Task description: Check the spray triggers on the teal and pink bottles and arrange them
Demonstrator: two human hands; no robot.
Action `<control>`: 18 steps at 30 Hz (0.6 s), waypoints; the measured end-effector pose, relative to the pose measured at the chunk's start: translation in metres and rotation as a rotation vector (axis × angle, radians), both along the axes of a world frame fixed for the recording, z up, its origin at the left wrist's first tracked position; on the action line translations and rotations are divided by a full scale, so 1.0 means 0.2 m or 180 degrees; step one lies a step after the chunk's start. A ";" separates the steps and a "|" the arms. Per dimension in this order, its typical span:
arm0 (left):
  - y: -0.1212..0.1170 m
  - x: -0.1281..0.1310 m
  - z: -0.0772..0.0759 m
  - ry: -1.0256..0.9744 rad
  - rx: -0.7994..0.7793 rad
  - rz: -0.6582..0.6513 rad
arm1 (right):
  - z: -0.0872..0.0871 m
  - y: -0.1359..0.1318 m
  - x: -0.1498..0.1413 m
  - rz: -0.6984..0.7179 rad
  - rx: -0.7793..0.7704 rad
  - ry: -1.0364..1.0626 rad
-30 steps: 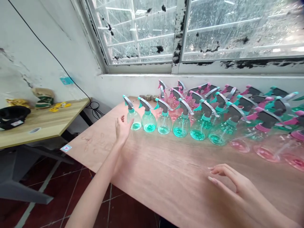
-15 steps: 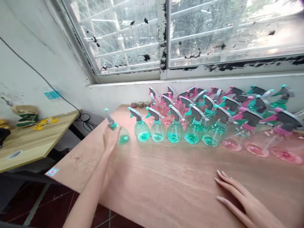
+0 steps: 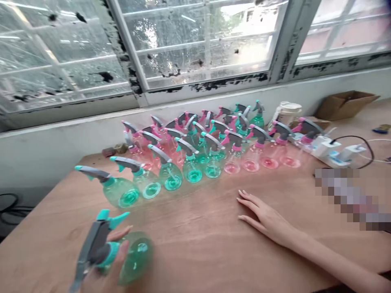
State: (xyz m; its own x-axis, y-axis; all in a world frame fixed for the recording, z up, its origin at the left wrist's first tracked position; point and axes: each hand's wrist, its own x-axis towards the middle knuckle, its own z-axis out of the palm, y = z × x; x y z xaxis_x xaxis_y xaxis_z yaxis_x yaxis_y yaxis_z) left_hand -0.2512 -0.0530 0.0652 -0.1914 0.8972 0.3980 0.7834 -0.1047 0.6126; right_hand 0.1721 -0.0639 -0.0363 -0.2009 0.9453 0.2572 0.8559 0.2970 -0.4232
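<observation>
My left hand [image 3: 108, 264] is closed round the neck of a teal spray bottle [image 3: 136, 254] with a grey trigger, held tilted low at the near left over the wooden table [image 3: 198, 244]. My right hand [image 3: 265, 219] lies flat on the table, fingers stretched out, holding nothing. Behind them stand rows of spray bottles: teal ones [image 3: 169, 175] to the left and centre, pink ones [image 3: 259, 152] to the right and at the back.
A white tub [image 3: 287, 112] and an open cardboard box [image 3: 345, 103] sit at the back right. A white power strip [image 3: 332, 152] with a black cable lies to the right. A window with peeling paint runs along the back wall.
My left hand took the end teal bottle from the row and brought it close, low on the left. The view swung right. My right hand stayed flat on the table.
</observation>
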 end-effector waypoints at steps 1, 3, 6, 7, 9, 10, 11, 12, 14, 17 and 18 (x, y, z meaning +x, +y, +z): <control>0.00 0.11 0.00 0.0014 -0.0105 -0.0219 | 0.01 0.02 0.02 0.0015 0.0051 0.0017; 0.02 0.34 0.01 -0.0042 -0.0289 -0.0622 | 0.02 0.07 0.05 0.0055 0.0153 0.0032; 0.07 0.66 0.01 -0.0413 -0.0446 -0.1117 | 0.03 0.14 0.10 0.0194 0.0265 -0.0007; 0.08 0.75 0.01 -0.0557 -0.0468 -0.1297 | 0.04 0.16 0.12 0.0225 0.0271 -0.0019; 0.12 0.92 -0.01 -0.0740 -0.0564 -0.1657 | 0.04 0.18 0.15 0.0291 0.0261 -0.0039; 0.13 1.00 -0.01 -0.0780 -0.0601 -0.1786 | 0.05 0.19 0.17 0.0336 0.0251 -0.0050; 0.15 1.07 -0.02 -0.0806 -0.0626 -0.1904 | 0.05 0.20 0.19 0.0387 0.0237 -0.0062; 0.16 1.13 -0.02 -0.0816 -0.0641 -0.2012 | 0.06 0.21 0.21 0.0437 0.0221 -0.0074; 0.19 1.22 -0.02 -0.0763 -0.0605 -0.2212 | 0.07 0.22 0.25 0.0528 0.0182 -0.0106; 0.22 1.29 -0.02 -0.0585 -0.0465 -0.2317 | 0.09 0.23 0.31 0.0733 0.0071 -0.0208; 0.22 1.30 -0.02 -0.0533 -0.0449 -0.2305 | 0.09 0.24 0.32 0.0791 0.0037 -0.0239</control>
